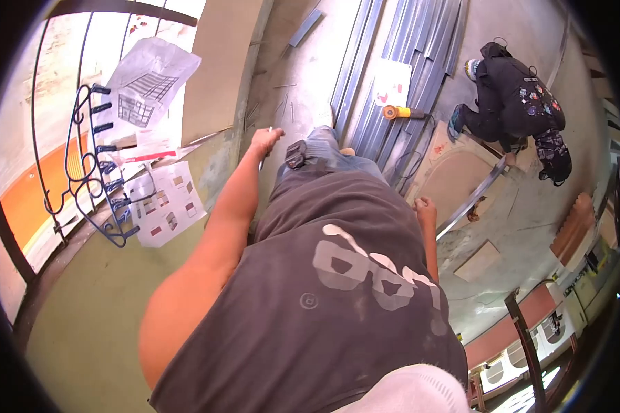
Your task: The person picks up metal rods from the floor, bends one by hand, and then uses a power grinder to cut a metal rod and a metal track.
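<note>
My left hand (267, 140) hangs forward on the left, its fingers closed around a thin pen-like stick (260, 164); pale and dark ends show on either side of the hand. Beside my right hip, my right hand (426, 205) is curled in a loose fist, and I see nothing in it. A dark pouch (296, 155) sits at my waist, near the left hand. Beyond the right hand a long metal profile (472, 199) slants across the floor toward a crouching person (523, 103) in dark clothes, whose hand is at its far end.
Long metal channels (424, 34) lie ahead, bearing a paper sheet (392, 81) and a yellow power tool (403, 112) with a cord. Drawings (148, 86) and a picture sheet (164, 205) hang on a blue metal rack (83, 172) at left. A wooden board (477, 260) lies right.
</note>
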A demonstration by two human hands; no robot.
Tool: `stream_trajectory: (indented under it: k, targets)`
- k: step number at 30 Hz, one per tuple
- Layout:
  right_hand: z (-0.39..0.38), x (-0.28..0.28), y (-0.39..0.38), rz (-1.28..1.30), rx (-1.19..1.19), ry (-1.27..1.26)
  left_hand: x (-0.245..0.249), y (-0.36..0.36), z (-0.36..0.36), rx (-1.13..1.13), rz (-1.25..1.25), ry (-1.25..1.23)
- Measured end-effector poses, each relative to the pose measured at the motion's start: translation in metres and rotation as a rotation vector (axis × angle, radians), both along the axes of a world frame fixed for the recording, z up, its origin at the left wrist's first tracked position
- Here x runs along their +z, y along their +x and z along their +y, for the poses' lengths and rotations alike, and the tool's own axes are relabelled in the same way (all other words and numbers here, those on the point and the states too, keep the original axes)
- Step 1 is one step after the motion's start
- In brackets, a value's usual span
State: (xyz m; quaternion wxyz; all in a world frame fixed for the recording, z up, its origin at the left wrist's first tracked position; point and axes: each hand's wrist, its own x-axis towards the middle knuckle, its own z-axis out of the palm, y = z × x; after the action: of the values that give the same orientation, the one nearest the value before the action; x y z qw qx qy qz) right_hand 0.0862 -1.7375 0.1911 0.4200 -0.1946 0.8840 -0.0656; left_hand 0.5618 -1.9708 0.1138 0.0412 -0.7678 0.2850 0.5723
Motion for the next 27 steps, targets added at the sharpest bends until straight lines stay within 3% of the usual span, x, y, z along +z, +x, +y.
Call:
stream_trajectory:
  k: [3,5,9,14,17,24,27]
  targets:
    - [-0.007,-0.018,-0.025,0.000,-0.043,-0.047,0.017,-0.018,-0.040,0.002,0.042,-0.054]
    - [-0.027,-0.022,-0.037,0.001,0.059,0.000,0.036,-0.026,-0.060,-0.060,0.063,-0.108]
    - [-0.070,-0.038,-0.051,-0.069,0.074,-0.041,0.049,-0.022,-0.069,-0.031,0.112,-0.090]
    - [-0.116,-0.081,-0.072,-0.123,0.220,-0.064,0.054,-0.011,-0.009,0.177,0.057,-0.095]
    - [-0.142,-0.073,-0.074,-0.190,0.326,-0.042,0.042,-0.008,0.048,-0.040,0.021,-0.069]
    - [-0.132,-0.079,-0.108,-0.343,0.423,-0.056,0.071,-0.064,0.088,0.161,-0.066,0.152]
    - [-0.120,-0.096,-0.128,-0.335,0.541,-0.087,0.079,-0.109,0.070,-0.251,-0.078,0.388]
